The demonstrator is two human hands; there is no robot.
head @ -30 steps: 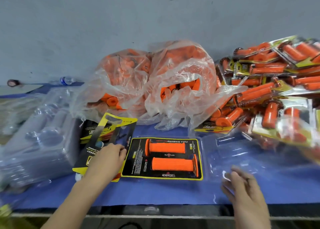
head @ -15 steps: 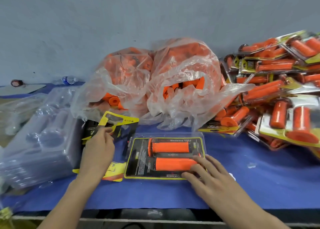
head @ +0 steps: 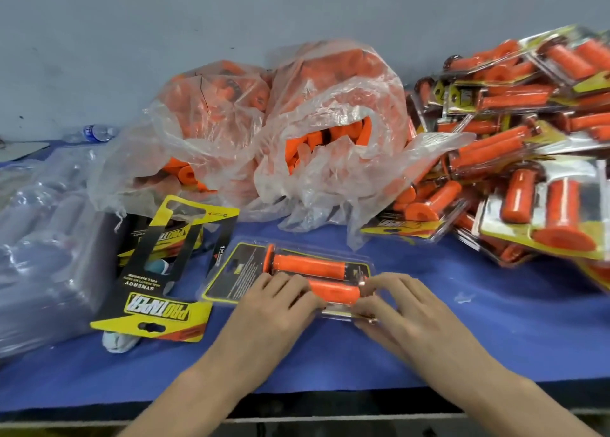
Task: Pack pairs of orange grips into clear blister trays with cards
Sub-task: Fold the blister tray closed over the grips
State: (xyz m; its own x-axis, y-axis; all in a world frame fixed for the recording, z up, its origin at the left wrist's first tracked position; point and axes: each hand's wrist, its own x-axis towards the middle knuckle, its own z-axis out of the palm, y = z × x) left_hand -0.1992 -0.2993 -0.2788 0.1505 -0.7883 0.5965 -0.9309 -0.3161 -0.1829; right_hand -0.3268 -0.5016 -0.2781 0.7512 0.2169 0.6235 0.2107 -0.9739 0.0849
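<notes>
Two orange grips, a far grip [head: 307, 266] and a near grip [head: 333, 291], are seen side by side in one clear blister tray [head: 364, 266] over one black-and-yellow card [head: 242, 279], near the middle of the counter's [head: 495, 331] front edge. Two plastic bags of loose grips, a left bag [head: 211, 123] and a right bag [head: 333, 113], are set along the back edge. A pile of packed trays [head: 528, 159] is heaped at the right edge and a stack of empty trays [head: 46, 255] at the left. The blister tray's near edge is gripped by both hands: the left hand [head: 277, 308] is curled over the near grip, and the near right corner is pinched by the right hand [head: 406, 308].
</notes>
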